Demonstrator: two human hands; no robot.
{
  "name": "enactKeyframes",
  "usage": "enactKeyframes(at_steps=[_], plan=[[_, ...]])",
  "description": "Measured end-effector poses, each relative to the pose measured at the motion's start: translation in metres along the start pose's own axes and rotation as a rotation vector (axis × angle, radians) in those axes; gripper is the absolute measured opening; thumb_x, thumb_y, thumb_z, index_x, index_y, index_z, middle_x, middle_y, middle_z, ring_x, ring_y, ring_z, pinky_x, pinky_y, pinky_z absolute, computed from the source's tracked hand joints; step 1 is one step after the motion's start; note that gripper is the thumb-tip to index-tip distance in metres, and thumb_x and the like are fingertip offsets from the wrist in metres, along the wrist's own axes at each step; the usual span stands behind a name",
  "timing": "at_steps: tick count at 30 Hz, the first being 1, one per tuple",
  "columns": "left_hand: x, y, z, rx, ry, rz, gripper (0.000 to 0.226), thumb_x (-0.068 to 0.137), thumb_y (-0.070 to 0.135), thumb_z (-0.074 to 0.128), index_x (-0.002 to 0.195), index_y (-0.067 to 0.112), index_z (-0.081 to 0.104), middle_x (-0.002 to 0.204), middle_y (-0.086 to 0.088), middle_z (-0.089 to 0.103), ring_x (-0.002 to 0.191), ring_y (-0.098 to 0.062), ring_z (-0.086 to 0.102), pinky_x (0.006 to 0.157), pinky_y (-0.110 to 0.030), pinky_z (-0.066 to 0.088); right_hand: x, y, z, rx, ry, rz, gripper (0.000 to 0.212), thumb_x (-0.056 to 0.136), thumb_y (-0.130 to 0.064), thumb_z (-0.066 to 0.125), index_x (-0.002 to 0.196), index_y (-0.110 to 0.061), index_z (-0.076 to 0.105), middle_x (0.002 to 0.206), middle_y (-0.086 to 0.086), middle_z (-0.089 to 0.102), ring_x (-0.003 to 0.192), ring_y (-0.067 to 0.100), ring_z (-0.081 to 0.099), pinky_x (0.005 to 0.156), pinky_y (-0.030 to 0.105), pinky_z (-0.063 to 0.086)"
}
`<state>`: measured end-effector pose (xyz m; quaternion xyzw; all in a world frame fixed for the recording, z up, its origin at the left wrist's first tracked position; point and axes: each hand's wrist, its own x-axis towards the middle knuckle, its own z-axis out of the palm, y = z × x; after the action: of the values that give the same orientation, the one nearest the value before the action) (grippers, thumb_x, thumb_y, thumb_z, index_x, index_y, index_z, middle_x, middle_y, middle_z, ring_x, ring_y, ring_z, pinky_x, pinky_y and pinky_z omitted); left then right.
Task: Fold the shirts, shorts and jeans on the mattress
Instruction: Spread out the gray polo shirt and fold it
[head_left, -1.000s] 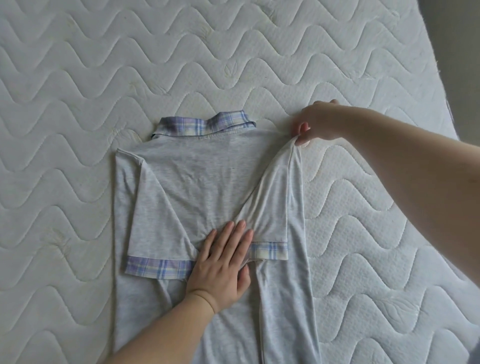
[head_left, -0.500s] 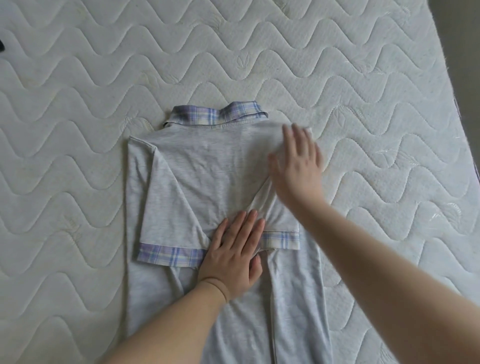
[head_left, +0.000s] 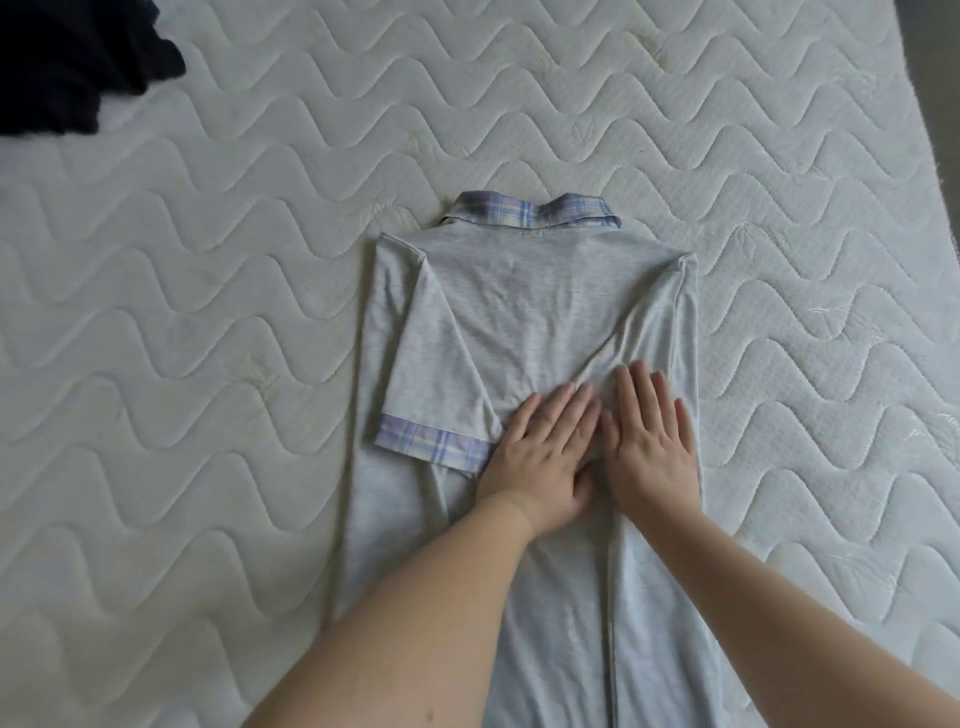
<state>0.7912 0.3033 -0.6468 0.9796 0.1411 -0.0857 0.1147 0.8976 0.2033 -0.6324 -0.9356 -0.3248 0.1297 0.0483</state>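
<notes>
- Left hand (head_left: 540, 457) and right hand (head_left: 649, 441): both lie flat, fingers straight, side by side; they press the middle of the shirt (head_left: 519, 291) and grip nothing.
- Shirt: a light grey knit polo, back up, at the centre of the mattress (head_left: 208, 312), plaid collar (head_left: 530, 210) at the far end and hem running out of view at the near edge.
- Sleeves: both sides are turned inward; the left sleeve's plaid cuff (head_left: 431, 441) lies just left of the left hand, while the right cuff is hidden beneath the hands.
- Handling, as judged: thin, soft and limp cloth that creases readily and keeps no shape unsupported; likely light. Best taken at the hem corners or shoulder seams, both edges lifted together.
- Dark garment (head_left: 67, 62): far left corner, well apart.
</notes>
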Motion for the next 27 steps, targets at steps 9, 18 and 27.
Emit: enactKeyframes(at_steps=[9,18,27], plan=[[-0.064,-0.013,-0.035,-0.134,0.164,0.142,0.067,0.092,0.037,0.043,0.153,0.014,0.03,0.161,-0.002,0.026,0.149,-0.017,0.02,0.122,-0.038,0.01,-0.085,0.014,0.008,0.018,-0.034,0.068,0.063,0.102,-0.048,0.026,0.157,-0.028,0.003,0.165,-0.008,0.0,0.151,0.011,-0.004,0.122,0.034,-0.002],[-0.221,0.009,0.03,-0.089,0.202,-0.226,0.062,0.097,0.033,0.037,0.152,0.006,0.029,0.159,-0.011,0.028,0.147,-0.023,0.027,0.118,-0.044,0.024,-0.227,0.025,0.038,-0.015,-0.137,-0.021,0.064,0.101,-0.049,0.019,0.157,-0.022,0.004,0.163,-0.007,-0.001,0.152,0.014,0.001,0.122,0.034,-0.002],[-0.321,0.067,0.058,-0.115,-0.017,-0.475,0.066,0.102,0.043,0.024,0.156,0.005,0.018,0.163,-0.013,0.016,0.151,-0.025,0.017,0.12,-0.047,0.021,-0.332,0.029,0.047,-0.002,-0.236,-0.057,0.066,0.102,-0.048,0.023,0.158,-0.017,0.009,0.164,-0.003,0.004,0.152,0.014,0.003,0.123,0.037,0.005]])
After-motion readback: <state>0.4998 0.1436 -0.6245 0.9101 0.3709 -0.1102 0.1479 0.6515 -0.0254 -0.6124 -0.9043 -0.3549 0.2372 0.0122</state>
